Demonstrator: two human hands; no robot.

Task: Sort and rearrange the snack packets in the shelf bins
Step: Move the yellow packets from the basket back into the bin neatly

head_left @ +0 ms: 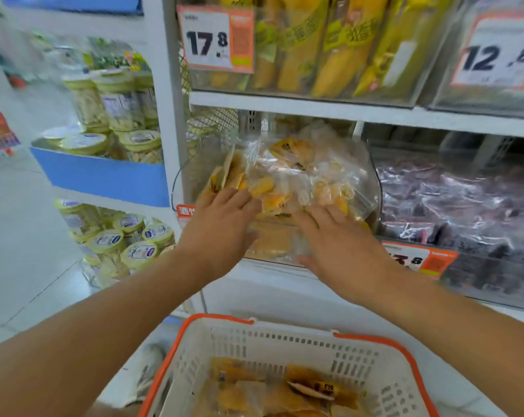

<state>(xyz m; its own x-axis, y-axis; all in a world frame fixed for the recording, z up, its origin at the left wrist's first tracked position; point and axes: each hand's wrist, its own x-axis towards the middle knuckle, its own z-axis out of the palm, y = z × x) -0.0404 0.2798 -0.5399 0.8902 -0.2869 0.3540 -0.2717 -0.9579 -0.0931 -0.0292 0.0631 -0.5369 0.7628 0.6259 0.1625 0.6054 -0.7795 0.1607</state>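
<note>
A clear shelf bin [372,188] on the middle shelf holds a heap of yellow and orange snack packets [287,173] in clear wrap. My left hand [221,224] reaches into the bin's left side, fingers extended against the upright packets there. My right hand [342,245] lies flat with spread fingers on the front of the heap, over the bin's rim. Neither hand visibly grips a packet. Below, a white basket with an orange rim [284,329] holds several more orange packets [311,389].
The bin to the right holds dark purple packets [453,200]. The shelf above carries bins of yellow packets [324,46] with price tags 17.8 [215,37] and 12.8 [498,55]. At left, blue shelves hold lidded jars [116,109]. The pale floor [17,251] lies beyond.
</note>
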